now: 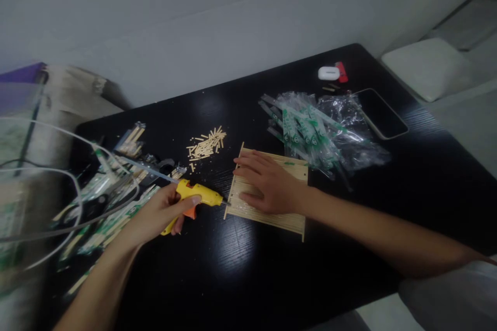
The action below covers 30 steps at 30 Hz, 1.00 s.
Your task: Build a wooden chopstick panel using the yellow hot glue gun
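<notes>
Clasping a glue gun [205,194], left hand [165,208] curled; right hand [272,185] resting spread on a stick panel [285,221].

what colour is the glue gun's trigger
The trigger is orange, set against the yellow glue gun; best seen in the head view.

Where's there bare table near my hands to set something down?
Mostly bare table lies nearer you than the stick panel, between your forearms; another patch runs between the phone and your right forearm. It's crowded left of the glue gun, with packets and cables, and where the wrappers sprawl beside the phone.
</notes>
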{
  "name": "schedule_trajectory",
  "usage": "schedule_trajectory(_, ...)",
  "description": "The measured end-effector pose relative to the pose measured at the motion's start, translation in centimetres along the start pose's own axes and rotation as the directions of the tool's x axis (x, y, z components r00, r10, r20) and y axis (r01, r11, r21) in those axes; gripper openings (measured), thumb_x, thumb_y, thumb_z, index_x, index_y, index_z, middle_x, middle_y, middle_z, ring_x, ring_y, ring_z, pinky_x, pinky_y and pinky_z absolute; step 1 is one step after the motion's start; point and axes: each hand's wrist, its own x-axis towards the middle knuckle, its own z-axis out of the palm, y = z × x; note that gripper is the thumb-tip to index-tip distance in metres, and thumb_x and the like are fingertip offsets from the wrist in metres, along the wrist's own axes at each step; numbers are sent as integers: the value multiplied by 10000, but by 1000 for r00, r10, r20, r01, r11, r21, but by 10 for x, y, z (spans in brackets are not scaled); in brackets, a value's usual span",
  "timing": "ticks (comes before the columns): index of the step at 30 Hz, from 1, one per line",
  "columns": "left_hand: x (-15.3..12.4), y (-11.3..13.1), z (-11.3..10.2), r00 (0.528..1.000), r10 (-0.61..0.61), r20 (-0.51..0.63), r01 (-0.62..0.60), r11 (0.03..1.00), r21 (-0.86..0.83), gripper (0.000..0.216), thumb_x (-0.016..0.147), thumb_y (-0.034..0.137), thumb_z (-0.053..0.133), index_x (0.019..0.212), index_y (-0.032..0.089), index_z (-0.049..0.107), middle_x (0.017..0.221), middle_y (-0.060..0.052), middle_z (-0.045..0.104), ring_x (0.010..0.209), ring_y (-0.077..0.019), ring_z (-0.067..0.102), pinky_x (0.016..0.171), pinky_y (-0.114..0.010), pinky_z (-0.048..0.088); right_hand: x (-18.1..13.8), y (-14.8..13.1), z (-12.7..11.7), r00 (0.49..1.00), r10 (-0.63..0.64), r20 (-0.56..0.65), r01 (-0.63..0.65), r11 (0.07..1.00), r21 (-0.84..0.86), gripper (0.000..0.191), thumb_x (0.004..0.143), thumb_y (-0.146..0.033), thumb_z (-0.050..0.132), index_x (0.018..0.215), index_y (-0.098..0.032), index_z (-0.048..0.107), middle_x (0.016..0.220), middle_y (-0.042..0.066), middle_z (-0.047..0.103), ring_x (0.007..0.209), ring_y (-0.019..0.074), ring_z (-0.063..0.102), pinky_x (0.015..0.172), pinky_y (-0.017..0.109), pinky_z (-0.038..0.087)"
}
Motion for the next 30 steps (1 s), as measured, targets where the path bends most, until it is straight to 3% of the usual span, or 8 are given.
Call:
schedule_trajectory(10, -2, -2, -5, 997, -17, 70, 17, 1000, -3, 335, 843, 499, 732, 874, 189, 608, 424, 87, 528, 357, -94, 499, 362, -173, 359, 0, 1, 0, 1000, 1, 6, -1, 1000, -3, 470, 942, -370, 640, 1357, -159, 575, 1488, 176, 545, 1458, 301, 438, 1251, 552, 302)
schedule_trajectory(22, 1, -1, 7, 998, 20, -53, -22, 999, -34, 399, 846, 570, 695, 776, 191, 590, 432, 52, 557, 341, -107, 514, 354, -189, 371, 0, -1, -1, 1000, 11, 18, -12, 1000, 4, 451, 956, -370, 613, 1361, -178, 568, 1496, 169, 544, 1460, 306, 437, 1244, 578, 308)
schedule_trajectory(30, -3, 0, -1, 1000, -10, 21, 10, 1000, -11, 336, 822, 498, 750, 845, 195, 605, 408, 75, 536, 345, -107, 507, 360, -182, 367, 0, -1, -1, 1000, 10, 19, -10, 1000, -12, 459, 947, -367, 631, 1351, -153, 580, 1495, 176, 547, 1455, 306, 447, 1251, 561, 305)
